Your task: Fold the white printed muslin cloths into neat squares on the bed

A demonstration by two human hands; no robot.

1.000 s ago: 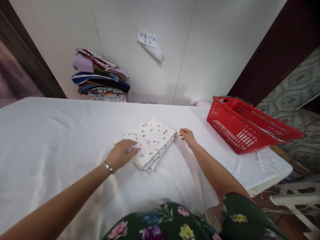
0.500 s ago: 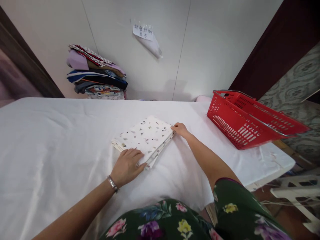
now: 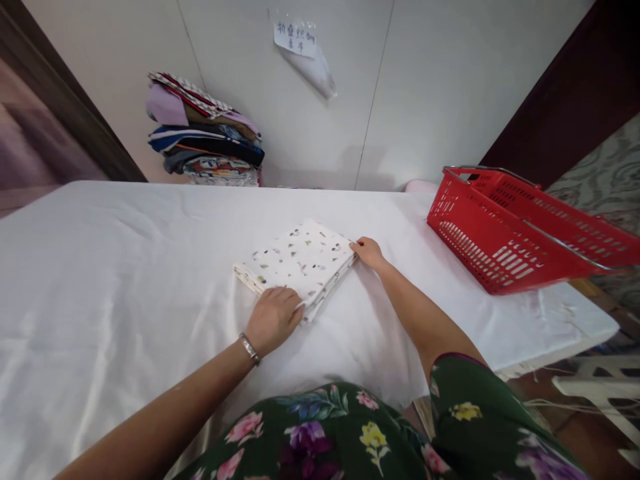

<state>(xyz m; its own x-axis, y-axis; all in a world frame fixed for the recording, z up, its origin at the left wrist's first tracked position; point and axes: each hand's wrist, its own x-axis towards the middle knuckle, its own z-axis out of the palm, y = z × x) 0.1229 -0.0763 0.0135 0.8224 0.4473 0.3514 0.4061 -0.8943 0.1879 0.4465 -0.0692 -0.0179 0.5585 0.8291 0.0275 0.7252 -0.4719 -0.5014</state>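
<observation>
A folded white cloth [image 3: 300,260] with a small scattered print lies flat at the middle of the table, its layers showing along the near right and left edges. My left hand [image 3: 275,320], with a metal bracelet at the wrist, is closed on the cloth's near corner, thumb and fingers pinching the fabric. At the cloth's right corner, my right hand [image 3: 369,253] pinches the edge between thumb and fingers.
White cloth covers the table [image 3: 150,267]. A red plastic basket [image 3: 500,247] with metal handles stands at the right end. Against the back wall rises a stack of folded fabrics [image 3: 205,133]. A white plastic stool [image 3: 595,393] is at the lower right.
My left hand has shifted slightly right along the near corner and its thumb and fingers have drawn together on the fabric. My right hand keeps the right corner. The whole view has shifted a little.
</observation>
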